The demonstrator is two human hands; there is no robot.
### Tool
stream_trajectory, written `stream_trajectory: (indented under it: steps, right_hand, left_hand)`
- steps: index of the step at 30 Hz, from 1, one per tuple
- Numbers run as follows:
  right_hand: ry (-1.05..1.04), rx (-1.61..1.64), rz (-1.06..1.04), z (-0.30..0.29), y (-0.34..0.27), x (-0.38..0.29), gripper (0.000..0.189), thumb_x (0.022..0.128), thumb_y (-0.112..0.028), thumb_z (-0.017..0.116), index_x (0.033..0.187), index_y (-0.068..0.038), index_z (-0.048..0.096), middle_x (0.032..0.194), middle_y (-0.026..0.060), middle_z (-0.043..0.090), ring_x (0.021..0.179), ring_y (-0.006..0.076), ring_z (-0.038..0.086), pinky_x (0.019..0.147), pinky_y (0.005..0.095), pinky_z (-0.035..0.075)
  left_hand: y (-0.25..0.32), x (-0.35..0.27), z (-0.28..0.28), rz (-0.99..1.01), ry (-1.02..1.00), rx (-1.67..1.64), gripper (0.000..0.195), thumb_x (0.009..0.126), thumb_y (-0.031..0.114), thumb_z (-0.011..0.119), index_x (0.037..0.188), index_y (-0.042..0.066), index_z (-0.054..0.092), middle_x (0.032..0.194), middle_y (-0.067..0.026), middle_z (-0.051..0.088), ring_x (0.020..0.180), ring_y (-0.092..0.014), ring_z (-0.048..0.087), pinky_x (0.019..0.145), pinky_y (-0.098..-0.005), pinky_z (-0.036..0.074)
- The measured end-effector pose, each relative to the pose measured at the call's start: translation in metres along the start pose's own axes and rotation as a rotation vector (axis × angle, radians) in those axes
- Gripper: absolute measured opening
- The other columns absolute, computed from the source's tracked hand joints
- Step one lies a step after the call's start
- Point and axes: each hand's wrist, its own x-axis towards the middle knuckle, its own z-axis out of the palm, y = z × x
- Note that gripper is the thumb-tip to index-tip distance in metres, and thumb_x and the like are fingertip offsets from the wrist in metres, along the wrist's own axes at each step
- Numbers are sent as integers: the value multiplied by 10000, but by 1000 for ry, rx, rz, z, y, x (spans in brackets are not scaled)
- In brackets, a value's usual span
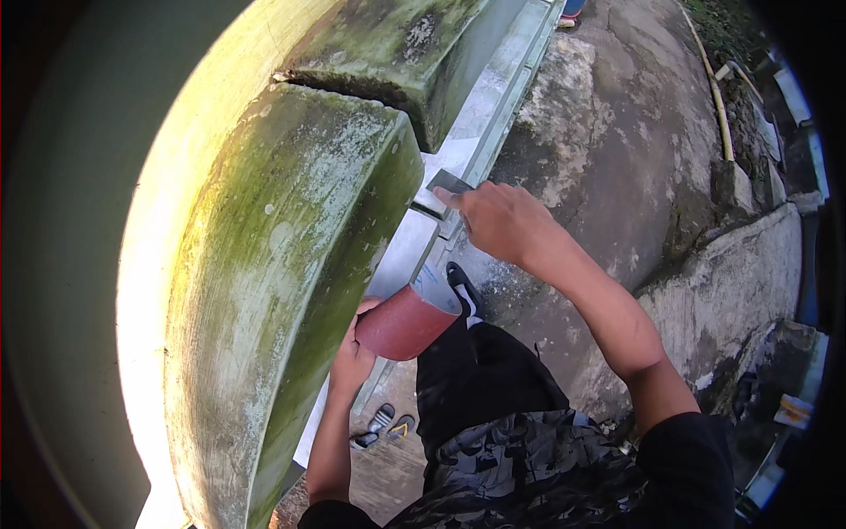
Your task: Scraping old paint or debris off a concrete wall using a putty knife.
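My left hand [353,357] grips a curled sheet of red sandpaper [410,327] by its left edge. The sheet's pale backing bears printed writing. Over the pale, stepped ledge [453,155], my right hand [505,218] grasps a flat dark-grey piece [449,180], perhaps a scraper blade. One fingertip presses along its near edge, and the rest of it is hidden by the hand. The piece appears to lie against the ledge. Left of both hands bulges a concrete block [304,198], stained green with algae or moss, and a dark gap parts it from a second block [390,40].
Below the ledge is a stained concrete ground [634,99]. Loose sandals [383,418] lie near my feet, one of which wears a black slide [462,284]. A low concrete wall [733,278] and a pale pipe [717,99] stand to the right.
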Motion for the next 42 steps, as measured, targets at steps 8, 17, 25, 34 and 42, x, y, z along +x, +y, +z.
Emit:
stream_trajectory:
  steps: [8, 17, 25, 34, 42]
  right_hand:
    - [69, -34, -36, 4, 0, 5, 319, 935, -89, 454, 1188, -60, 647, 878, 203, 666, 867, 376, 663, 785, 465, 529]
    - [85, -2, -2, 15, 4, 5, 572, 861, -43, 470, 1410, -192, 536, 846, 223, 652, 824, 399, 654, 765, 490, 531]
    - [50, 4, 4, 10, 1, -1, 592, 844, -23, 477, 1410, -186, 538, 806, 232, 648, 813, 406, 653, 744, 503, 527]
    - [21, 41, 43, 5, -5, 5, 601, 840, -9, 475, 1418, -167, 525, 834, 256, 650, 825, 416, 658, 769, 512, 523]
    - [103, 46, 6, 14, -5, 17, 623, 837, -15, 479, 1438, -177, 498, 798, 248, 657, 790, 416, 664, 745, 514, 531]
  left_hand:
    - [-5, -2, 0, -50, 22, 20, 280, 815, -37, 580, 1094, -13, 590, 1041, -116, 661, 962, -196, 635, 875, -307, 484]
    - [-3, 2, 0, 60, -35, 51, 276, 804, -25, 609, 1079, -7, 598, 1006, -138, 669, 921, -243, 655, 840, -320, 499]
    - [-5, 2, 0, 91, -33, 76, 261, 797, -8, 618, 1057, -1, 605, 1006, -160, 668, 908, -281, 663, 823, -335, 510]
    - [3, 7, 3, 71, -35, 120, 246, 797, -4, 631, 1042, -5, 611, 1003, -153, 672, 910, -281, 670, 825, -333, 514]
    - [2, 3, 6, 55, -25, 93, 253, 812, 1, 631, 1064, -4, 610, 1027, -150, 672, 925, -264, 667, 835, -335, 510]
